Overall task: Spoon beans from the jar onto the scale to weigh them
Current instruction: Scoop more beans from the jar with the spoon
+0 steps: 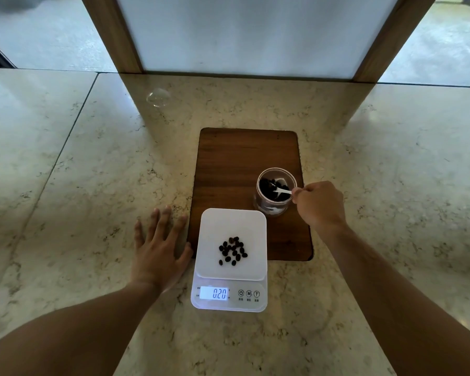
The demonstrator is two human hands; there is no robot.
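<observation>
A clear open jar (275,206) of dark beans stands on the right side of a wooden board (234,169). My right hand (319,204) pinches a small white spoon (281,191) whose bowl dips into the beans inside the jar. In front of the board sits a white digital scale (215,226) with a small pile of beans (232,250) on its platform; its lit display (214,293) reads 0.20. My left hand (158,251) lies flat on the counter just left of the scale, fingers spread, holding nothing.
The marble counter (92,185) stretches wide on both sides. A small clear glass-like object (158,97) sits far back left. A wood-framed white panel (244,33) rises behind the counter's back edge.
</observation>
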